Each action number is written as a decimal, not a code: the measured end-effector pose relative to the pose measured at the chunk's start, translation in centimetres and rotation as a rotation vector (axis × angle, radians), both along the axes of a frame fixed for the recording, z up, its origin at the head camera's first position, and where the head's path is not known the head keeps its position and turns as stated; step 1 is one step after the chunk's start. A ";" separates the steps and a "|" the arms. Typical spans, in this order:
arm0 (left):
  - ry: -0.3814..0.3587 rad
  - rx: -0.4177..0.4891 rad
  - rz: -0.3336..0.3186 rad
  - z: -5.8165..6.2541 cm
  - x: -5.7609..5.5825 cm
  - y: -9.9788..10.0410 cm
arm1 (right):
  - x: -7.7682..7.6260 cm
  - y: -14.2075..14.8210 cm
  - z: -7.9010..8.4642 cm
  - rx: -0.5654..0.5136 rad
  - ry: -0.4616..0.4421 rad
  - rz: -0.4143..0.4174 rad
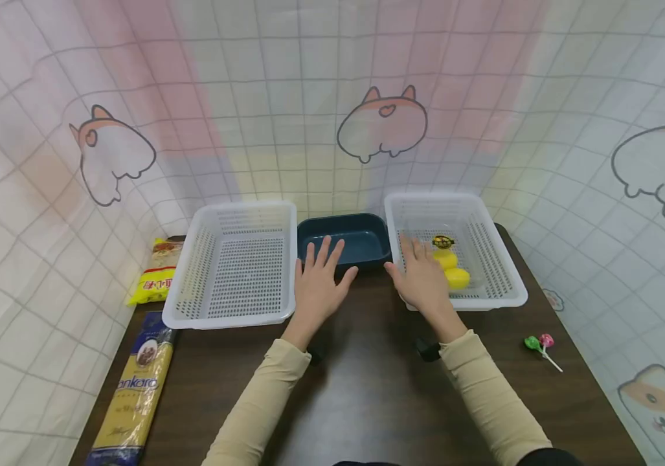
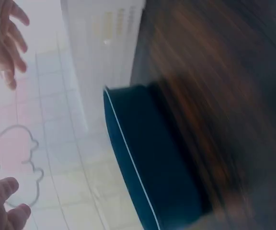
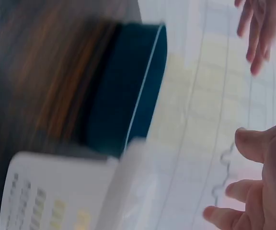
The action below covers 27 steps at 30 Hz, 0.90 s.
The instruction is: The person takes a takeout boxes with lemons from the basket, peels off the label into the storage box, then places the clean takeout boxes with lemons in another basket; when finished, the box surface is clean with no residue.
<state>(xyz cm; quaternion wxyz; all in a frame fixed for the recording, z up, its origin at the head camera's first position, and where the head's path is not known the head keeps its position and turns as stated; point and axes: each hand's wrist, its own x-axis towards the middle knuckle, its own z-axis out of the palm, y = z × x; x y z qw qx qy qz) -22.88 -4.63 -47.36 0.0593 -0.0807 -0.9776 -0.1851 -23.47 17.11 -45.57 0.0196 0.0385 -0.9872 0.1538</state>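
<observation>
My left hand (image 1: 317, 285) hovers with fingers spread between the left white basket (image 1: 171, 310) and the dark teal dish (image 1: 344, 220), holding nothing. My right hand (image 1: 423, 275), fingers also straight, is over the near left side of the right white basket (image 1: 515, 301) and holds nothing. Two yellow lemon-like fruits (image 1: 457, 279) lie in that basket, beside a dark round label (image 1: 443, 242) on what looks like clear packaging. In the left wrist view the dish (image 2: 147, 158) shows from the side; the right wrist view has it (image 3: 121, 86) beyond the basket's wall (image 3: 42, 187).
A yellow snack bag (image 1: 157, 275) lies left of the left basket. Nearer stands no container, only a long blue and gold pasta packet (image 1: 134, 395) along the table's left edge. Green and pink lollipops (image 1: 542, 343) lie at the right. A patterned curtain (image 1: 285, 116) surrounds the dark table (image 1: 361, 388).
</observation>
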 end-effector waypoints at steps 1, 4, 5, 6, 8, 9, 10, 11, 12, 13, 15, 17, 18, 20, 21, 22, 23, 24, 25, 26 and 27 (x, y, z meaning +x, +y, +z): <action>0.004 0.014 -0.016 0.1 -0.1 0.3 | -0.2 0.5 0.1 -0.012 -0.010 -0.016; 0.042 0.050 -0.069 0.2 -0.7 1.3 | -0.6 2.2 0.2 -0.051 -0.057 -0.081; 0.065 0.067 -0.093 0.2 -0.9 1.7 | -0.8 2.8 0.2 -0.065 -0.077 -0.100; 0.098 0.086 -0.118 0.3 -1.2 2.1 | -1.0 3.5 0.3 -0.071 -0.091 -0.120; 0.153 0.124 -0.172 0.3 -2.0 3.0 | -1.4 5.0 0.4 -0.093 -0.114 -0.151; 0.171 0.137 -0.196 0.3 -2.3 3.4 | -1.6 5.8 0.5 -0.095 -0.122 -0.162; 0.183 0.147 -0.217 0.3 -2.7 3.9 | -1.9 6.5 0.7 -0.102 -0.138 -0.176; 0.189 0.159 -0.235 0.4 -3.0 4.3 | -2.1 7.2 0.9 -0.109 -0.158 -0.187; 0.187 0.164 -0.248 0.4 -3.3 4.8 | -2.4 8.0 1.0 -0.090 -0.171 -0.194; 0.180 0.158 -0.258 0.5 -3.6 5.2 | -2.7 8.6 1.3 -0.073 -0.193 -0.197; 0.168 0.127 -0.273 0.7 -3.9 6.0 | -3.3 10.0 1.6 -0.051 -0.247 -0.217; 0.152 0.096 -0.296 1.0 -4.2 6.9 | -3.7 11.4 1.8 -0.013 -0.304 -0.213; 0.139 0.078 -0.308 1.0 -4.3 7.3 | -3.9 12.0 1.7 0.003 -0.331 -0.213; 0.096 0.062 -0.330 1.1 -4.4 8.4 | -4.0 13.2 1.5 -0.028 -0.400 -0.221; 0.064 0.065 -0.338 1.1 -4.5 8.9 | -4.1 13.7 1.3 -0.038 -0.428 -0.216; 0.029 0.074 -0.342 1.1 -4.6 9.5 | -4.1 14.1 1.2 -0.047 -0.454 -0.214; -0.005 0.082 -0.343 1.2 -4.8 10.0 | -4.1 14.5 1.0 -0.074 -0.480 -0.221; -0.036 0.093 -0.347 1.2 -5.0 10.5 | -4.1 14.9 0.8 -0.113 -0.506 -0.235; -0.064 0.103 -0.351 1.2 -5.2 11.1 | -4.1 15.1 0.6 -0.140 -0.526 -0.238; -0.088 0.109 -0.356 1.3 -5.4 11.6 | -4.1 15.4 0.4 -0.162 -0.540 -0.247; -0.109 0.119 -0.362 1.4 -5.7 12.0 | -4.1 15.6 0.3 -0.179 -0.552 -0.252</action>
